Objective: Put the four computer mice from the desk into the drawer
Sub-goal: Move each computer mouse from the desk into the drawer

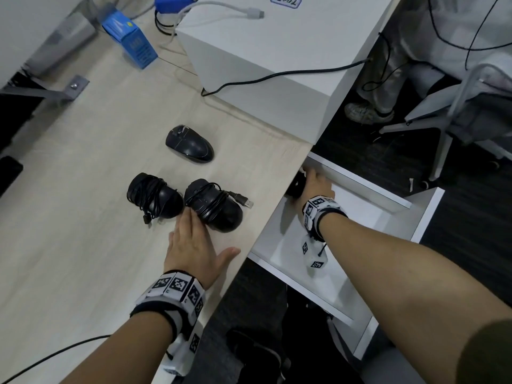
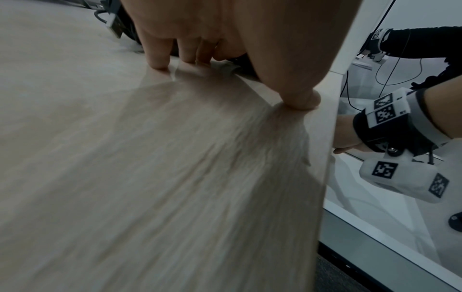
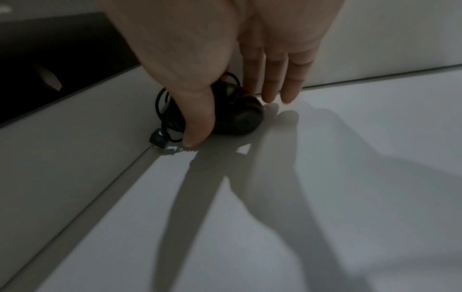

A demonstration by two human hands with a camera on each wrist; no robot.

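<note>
Head view: right hand (image 1: 315, 184) grips a cord-wrapped black mouse (image 3: 235, 110) on the floor of the open drawer (image 1: 368, 217), at its far-left corner. Left hand (image 1: 191, 245) lies flat, fingers straight, on the table (image 1: 83, 217), touching one of three remaining mice (image 1: 213, 205).

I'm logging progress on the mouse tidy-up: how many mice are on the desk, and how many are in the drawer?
Mice on the desk: 3
Mice in the drawer: 1
Total: 4
</note>
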